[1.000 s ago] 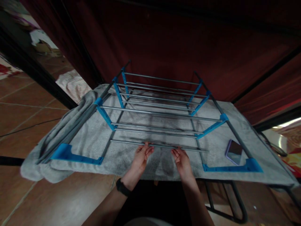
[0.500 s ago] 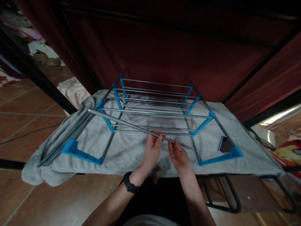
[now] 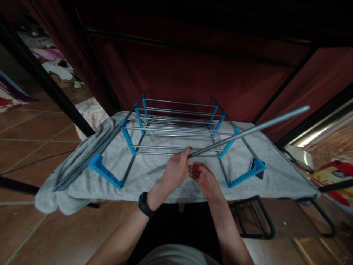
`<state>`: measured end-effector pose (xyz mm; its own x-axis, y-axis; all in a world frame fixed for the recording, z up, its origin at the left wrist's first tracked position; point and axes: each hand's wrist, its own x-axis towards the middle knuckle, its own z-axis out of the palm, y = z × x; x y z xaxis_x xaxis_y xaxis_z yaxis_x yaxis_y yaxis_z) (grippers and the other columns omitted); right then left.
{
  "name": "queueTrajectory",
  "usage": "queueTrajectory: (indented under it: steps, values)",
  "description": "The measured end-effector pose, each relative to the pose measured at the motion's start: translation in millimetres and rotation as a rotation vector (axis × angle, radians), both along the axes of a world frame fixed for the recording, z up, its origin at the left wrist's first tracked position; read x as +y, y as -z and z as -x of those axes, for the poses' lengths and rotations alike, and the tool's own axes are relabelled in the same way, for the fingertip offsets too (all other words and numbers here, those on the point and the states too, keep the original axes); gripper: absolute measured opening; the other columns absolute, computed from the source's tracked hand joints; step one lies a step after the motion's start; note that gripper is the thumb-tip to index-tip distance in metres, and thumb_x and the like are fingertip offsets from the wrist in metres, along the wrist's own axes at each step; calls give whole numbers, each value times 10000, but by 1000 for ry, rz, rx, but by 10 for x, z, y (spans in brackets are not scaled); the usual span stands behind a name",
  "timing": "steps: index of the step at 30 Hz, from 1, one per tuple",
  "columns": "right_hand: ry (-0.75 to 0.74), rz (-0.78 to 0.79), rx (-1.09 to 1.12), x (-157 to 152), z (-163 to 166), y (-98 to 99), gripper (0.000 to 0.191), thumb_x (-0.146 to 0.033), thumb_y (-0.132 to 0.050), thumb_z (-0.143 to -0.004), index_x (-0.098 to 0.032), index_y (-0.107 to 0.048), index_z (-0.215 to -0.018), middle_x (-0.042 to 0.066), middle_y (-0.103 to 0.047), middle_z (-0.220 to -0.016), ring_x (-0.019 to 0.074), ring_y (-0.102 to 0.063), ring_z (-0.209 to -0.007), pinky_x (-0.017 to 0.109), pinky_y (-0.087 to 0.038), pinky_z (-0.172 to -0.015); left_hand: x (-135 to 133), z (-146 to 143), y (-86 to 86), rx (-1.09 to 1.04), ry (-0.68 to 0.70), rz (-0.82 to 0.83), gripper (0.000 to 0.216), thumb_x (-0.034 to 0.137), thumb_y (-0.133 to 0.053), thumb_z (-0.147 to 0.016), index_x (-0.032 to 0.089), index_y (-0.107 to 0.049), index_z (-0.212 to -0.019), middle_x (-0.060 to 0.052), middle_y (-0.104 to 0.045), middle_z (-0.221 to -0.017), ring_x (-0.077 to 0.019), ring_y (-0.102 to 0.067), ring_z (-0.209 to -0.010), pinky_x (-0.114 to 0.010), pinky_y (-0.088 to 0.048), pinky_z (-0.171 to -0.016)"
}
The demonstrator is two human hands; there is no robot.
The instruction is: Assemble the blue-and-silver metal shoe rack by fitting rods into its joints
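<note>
My left hand (image 3: 176, 167), with a dark band on its wrist, is closed around a thin grey metal tube (image 3: 248, 130). The tube slants up to the right, and its far end rises past the right side of the rack. Just below it, my right hand (image 3: 205, 178) has its fingers loosely curled and apart from the tube, holding nothing that I can see. In front of both hands lies a rack frame of grey tubes with blue plastic brackets (image 3: 128, 138), several cross bars spanning its two sides.
The rack rests on a grey blanket (image 3: 165, 187). Loose grey tubes (image 3: 79, 165) lie bundled at its left on the folded blanket. A phone (image 3: 259, 173) is partly hidden behind the right front bracket. Dark bed-frame posts (image 3: 49, 81) and a red curtain (image 3: 171, 70) surround the area.
The tube has swung round: its long end pointed left and now points up to the right. My right hand has let go of it, while my left hand still grips it.
</note>
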<state>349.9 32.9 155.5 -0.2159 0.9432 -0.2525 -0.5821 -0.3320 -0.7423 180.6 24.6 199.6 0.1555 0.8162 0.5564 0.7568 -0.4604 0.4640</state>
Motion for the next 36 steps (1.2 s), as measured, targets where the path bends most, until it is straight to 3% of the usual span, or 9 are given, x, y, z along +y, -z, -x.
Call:
queueTrajectory:
  steps: [5, 10, 17, 21, 25, 30, 36]
  values:
    - [238, -118, -89, 5, -275, 78, 314, -373, -947, -769, -281, -787, -1023, 34, -874, -1044, 212, -809, -970, 364, -664, -898, -161, 257, 513, 268, -55, 139, 285, 106, -460, -1095, 190, -647, -1292, -123, -800, -1106, -281, -784, -1022, -441, -595, -969]
    - [300, -109, -92, 122, -403, 329, 322, -383, -956, -765, -306, -758, -1007, 24, -868, -1026, 249, -827, -1028, 467, -666, -1001, -231, 390, 822, 406, -48, 206, 309, 96, -502, -1087, 219, -670, -1315, -91, -789, -1131, -257, -782, -1032, -414, -589, -986]
    - [342, -7, -152, 444, -805, 613, 329, -261, -924, -674, -271, -770, -965, 36, -871, -970, 251, -846, -968, 435, -696, -952, -66, 180, 1012, 479, 4, 229, 605, -74, -491, -960, 203, -642, -1477, -107, -778, -1254, -253, -768, -1160, -444, -569, -1110]
    - [355, 44, -151, 583, -964, 736, 326, -239, -944, -666, -264, -760, -933, 31, -873, -947, 238, -849, -928, 433, -705, -946, 61, 248, 1108, 501, 5, 251, 643, -94, -482, -935, 200, -654, -1480, -114, -780, -1235, -255, -769, -1155, -460, -567, -1124]
    - [419, 50, -147, 611, -865, 873, 339, -304, -1007, -684, -279, -734, -882, -4, -864, -910, 218, -845, -902, 387, -719, -876, 165, 336, 1207, 474, 6, 287, 542, -11, -506, -1012, 207, -659, -1485, -115, -792, -1246, -251, -773, -1161, -454, -571, -1121]
    - [511, 98, -153, 665, -817, 1063, 362, -316, -1027, -667, -277, -699, -815, -37, -825, -820, 172, -804, -763, 315, -713, -788, 212, 561, 1248, 426, -14, 378, 383, 121, -528, -1068, 204, -727, -1384, -133, -803, -1246, -275, -779, -1142, -460, -587, -1082]
    - [543, 150, -209, 808, -909, 1218, 362, -314, -990, -673, -286, -636, -748, -62, -767, -740, 184, -774, -745, 394, -699, -886, 94, 1074, 1340, 402, -159, 446, 320, 221, -506, -1059, 220, -793, -1201, -127, -820, -1140, -296, -784, -1018, -438, -602, -990]
